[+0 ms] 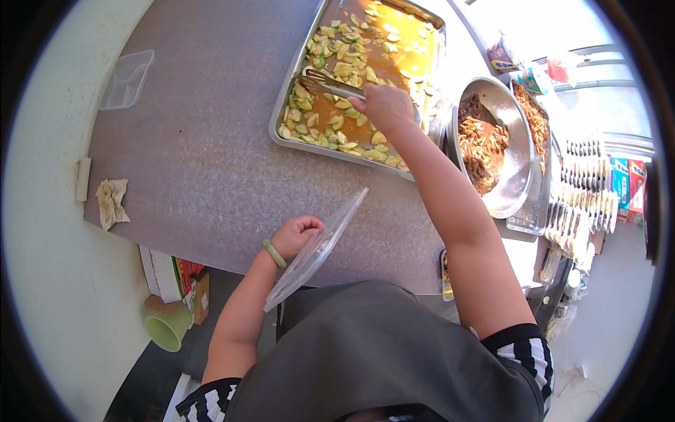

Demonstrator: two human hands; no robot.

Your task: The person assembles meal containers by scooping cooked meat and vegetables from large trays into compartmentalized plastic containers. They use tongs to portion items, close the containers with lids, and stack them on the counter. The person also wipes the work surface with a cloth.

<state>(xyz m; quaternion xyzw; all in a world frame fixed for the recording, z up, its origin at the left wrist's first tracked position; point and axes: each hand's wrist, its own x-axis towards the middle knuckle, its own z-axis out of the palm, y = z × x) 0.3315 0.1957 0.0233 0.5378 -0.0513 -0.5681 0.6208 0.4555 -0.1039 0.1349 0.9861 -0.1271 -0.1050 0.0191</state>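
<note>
My right hand (387,105) grips a pair of metal serving tongs (332,82) over a large metal tray (337,151). Their slotted ends reach into sliced zucchini-like pieces (345,68) lying in orange-brown liquid. Sunlight glares off the tray's far right part. Near the table's front edge, my left hand (298,237) holds a clear plastic container or lid (321,253), tilted nearly on edge. Its compartments are hard to make out from this angle. A jade-coloured bangle (274,253) circles my left wrist.
Right of the tray stands a steel bowl (519,174) of sauced food, beside another tray of food (531,116). Several packed containers (580,184) are stacked further right. A clear compartment tray (126,79) and a crumpled cloth (112,203) lie left. Below is a green bin (169,329).
</note>
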